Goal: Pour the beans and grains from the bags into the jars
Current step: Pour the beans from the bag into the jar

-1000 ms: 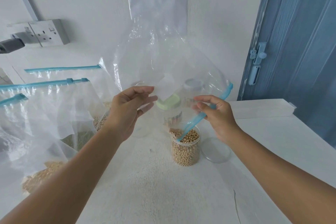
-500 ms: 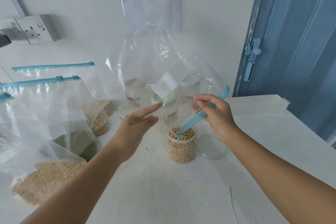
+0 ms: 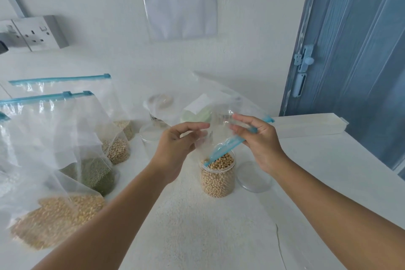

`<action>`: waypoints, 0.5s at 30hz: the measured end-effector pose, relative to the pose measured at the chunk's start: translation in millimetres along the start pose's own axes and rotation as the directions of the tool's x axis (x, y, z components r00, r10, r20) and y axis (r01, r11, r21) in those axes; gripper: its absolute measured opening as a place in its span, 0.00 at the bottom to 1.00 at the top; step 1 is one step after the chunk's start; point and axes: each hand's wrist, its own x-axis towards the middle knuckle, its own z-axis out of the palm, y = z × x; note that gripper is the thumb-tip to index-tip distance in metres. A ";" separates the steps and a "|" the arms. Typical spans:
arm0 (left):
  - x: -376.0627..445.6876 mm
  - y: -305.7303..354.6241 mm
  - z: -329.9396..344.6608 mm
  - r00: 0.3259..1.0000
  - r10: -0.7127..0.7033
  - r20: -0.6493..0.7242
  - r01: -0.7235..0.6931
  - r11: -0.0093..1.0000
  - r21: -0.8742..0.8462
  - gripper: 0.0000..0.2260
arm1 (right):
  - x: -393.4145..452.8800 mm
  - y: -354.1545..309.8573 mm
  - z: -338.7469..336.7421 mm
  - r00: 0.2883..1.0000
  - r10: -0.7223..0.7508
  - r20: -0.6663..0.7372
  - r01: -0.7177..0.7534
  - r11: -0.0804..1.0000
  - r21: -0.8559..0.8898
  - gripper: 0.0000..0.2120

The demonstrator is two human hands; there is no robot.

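One emptied bag [image 3: 221, 112], limp and light; the right hand [image 3: 258, 140] pinches its stiffer blue zip strip [image 3: 228, 149], the left hand [image 3: 175, 147] pinches the film above the filled jar [image 3: 218, 177].

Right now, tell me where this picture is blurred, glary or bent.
Head view: the bean bag at lower left is smeared with blur; the soy jar in the middle is sharp. Head view: light is soft and even, with small glints on the empty bag that both hands hold. Head view: the wide lens bows the door edge.
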 end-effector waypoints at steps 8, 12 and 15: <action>2.2 -4.4 -4.6 1.000 -0.013 0.025 0.012 0.999 0.035 0.12 | 2.2 0.3 0.0 1.000 -0.030 -0.007 0.030 0.999 0.013 0.13; 5.5 -5.2 -7.7 0.999 -0.026 0.031 0.023 0.996 0.085 0.12 | 2.7 -3.7 2.5 0.999 -0.040 -0.008 0.040 0.999 -0.005 0.14; 7.8 -4.9 -8.3 0.999 -0.022 0.023 0.019 0.991 0.134 0.12 | 4.2 -3.7 2.1 0.997 -0.061 -0.038 0.059 0.998 -0.030 0.13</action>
